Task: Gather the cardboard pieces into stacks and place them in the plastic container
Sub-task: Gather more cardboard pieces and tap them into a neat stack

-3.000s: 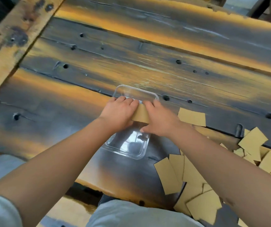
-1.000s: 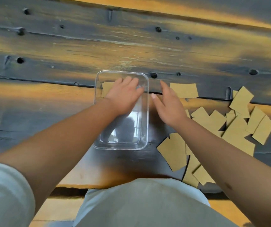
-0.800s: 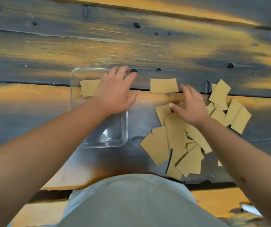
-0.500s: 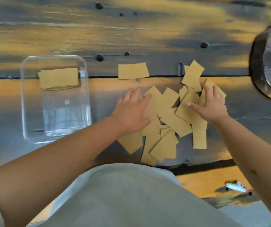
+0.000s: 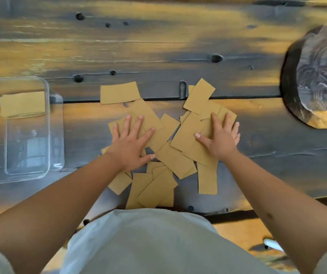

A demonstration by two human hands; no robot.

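Observation:
Several tan cardboard pieces (image 5: 175, 161) lie scattered and overlapping on the dark wooden table in front of me. My left hand (image 5: 131, 144) rests flat with spread fingers on the left part of the pile. My right hand (image 5: 221, 139) presses flat on the right part, fingers apart. One piece (image 5: 120, 92) lies alone just beyond the pile. The clear plastic container (image 5: 56, 135) stands at the left, apart from both hands, with a stack of cardboard (image 5: 22, 103) in its far end.
A dark round wooden slab (image 5: 316, 76) sits at the right edge of the table. The table's near edge runs just below the pile, against my light shirt. A small white object (image 5: 272, 244) lies on the floor at lower right.
Both hands left the container, where a stack now lies, and moved right onto the loose pile. The view has shifted right, so the container sits at the left edge.

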